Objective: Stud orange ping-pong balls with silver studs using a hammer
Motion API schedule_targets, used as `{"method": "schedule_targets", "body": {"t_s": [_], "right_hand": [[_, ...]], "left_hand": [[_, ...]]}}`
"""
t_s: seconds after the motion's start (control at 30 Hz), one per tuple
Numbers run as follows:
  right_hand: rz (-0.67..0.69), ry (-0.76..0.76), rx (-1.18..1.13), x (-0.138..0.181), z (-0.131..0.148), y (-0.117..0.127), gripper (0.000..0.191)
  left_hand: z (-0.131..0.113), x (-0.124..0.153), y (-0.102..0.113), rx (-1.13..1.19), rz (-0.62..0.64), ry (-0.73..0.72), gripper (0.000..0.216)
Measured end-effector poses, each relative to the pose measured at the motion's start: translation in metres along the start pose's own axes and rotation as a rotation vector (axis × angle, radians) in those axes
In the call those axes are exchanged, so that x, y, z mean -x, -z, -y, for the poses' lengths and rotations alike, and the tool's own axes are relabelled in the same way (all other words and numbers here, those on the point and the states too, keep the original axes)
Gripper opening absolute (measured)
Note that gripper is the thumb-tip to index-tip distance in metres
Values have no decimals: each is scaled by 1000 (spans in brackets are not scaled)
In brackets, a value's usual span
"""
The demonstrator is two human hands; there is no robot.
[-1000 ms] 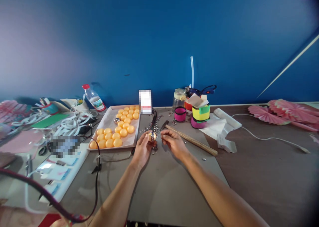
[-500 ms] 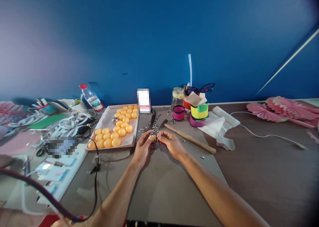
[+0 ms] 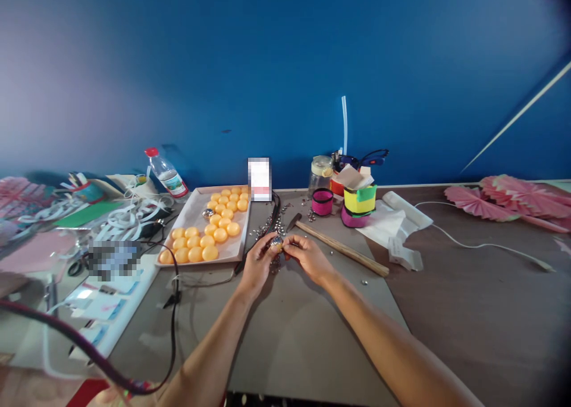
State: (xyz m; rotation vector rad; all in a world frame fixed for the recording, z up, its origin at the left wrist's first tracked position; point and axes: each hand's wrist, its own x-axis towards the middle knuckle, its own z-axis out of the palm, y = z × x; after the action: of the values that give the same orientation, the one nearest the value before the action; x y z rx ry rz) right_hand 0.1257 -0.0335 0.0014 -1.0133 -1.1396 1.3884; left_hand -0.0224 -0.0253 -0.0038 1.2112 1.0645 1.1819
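Observation:
My left hand (image 3: 256, 265) is closed round a small orange ball (image 3: 276, 244) partly covered with shiny silver studs. My right hand (image 3: 307, 256) meets it from the right, fingertips pinched against the ball; whatever they pinch is too small to make out. Both hands hover over a grey mat (image 3: 285, 329) in the middle of the table. Loose silver studs (image 3: 267, 225) lie scattered just behind the hands. A tray (image 3: 191, 216) holding several plain orange balls (image 3: 209, 237) and one silver-covered ball (image 3: 207, 213) sits to the left.
A wooden-handled hammer (image 3: 339, 249) lies right of the hands. Behind stand a glass jar (image 3: 320, 174), coloured tape rolls (image 3: 359, 207), a water bottle (image 3: 164, 172) and white paper (image 3: 392, 225). Black cables (image 3: 173, 276) and clutter fill the left. Pink paper fans (image 3: 508, 200) lie far right.
My right hand has moved left from beside the hammer and closed in on the ball in my left hand. The view shifted slightly.

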Motion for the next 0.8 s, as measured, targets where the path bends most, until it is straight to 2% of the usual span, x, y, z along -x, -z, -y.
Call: {"method": "schedule_targets", "body": {"t_s": [0.33,0.6,0.73,0.8], "right_hand": [[11,-11,-14,0,-2,-1,17],[-74,9,7,-2,-9,-5,23],[-32,-13,-94,-7,-11,3,22],[-71,33,-2,-10,-12,9,19]], "left_hand": [[-1,1,1,-116,-3,-115,32],[-5,4,-1,-174,-4,-176,29],[-7,3,-3,49,5,-44,35],[-7,2,-2,259,11,52,39]]}}
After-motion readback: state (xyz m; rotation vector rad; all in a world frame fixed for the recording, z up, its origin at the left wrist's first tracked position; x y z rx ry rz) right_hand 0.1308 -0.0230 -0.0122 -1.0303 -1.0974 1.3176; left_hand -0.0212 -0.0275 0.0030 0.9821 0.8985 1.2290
